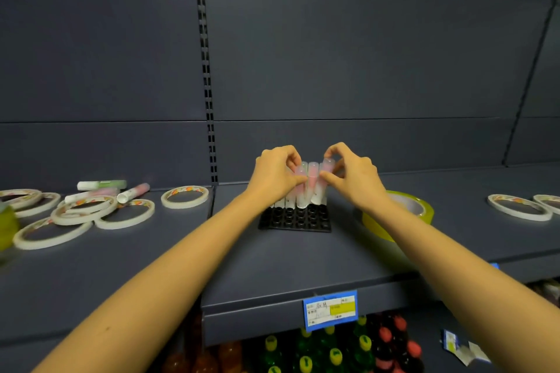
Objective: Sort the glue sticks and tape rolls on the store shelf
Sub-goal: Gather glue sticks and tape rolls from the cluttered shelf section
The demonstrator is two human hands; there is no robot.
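Note:
A black holder tray (295, 219) with round sockets sits mid-shelf. Several pink-and-white glue sticks (312, 185) stand upright in its back row. My left hand (277, 174) pinches the leftmost stick near its cap, and my right hand (353, 175) pinches the rightmost one. Three loose glue sticks (101, 185) lie on the shelf at the left, behind a pile of thin white tape rolls (85, 209). One more thin roll (185, 197) lies apart. A wide yellow tape roll (400, 215) sits just right of the tray, partly behind my right forearm.
Two thin tape rolls (519, 206) lie at the far right of the grey shelf (272, 263). A yellow-green object (7, 227) shows at the left edge. A blue price label (330, 309) hangs on the shelf front. Coloured bottles (333, 348) fill the shelf below.

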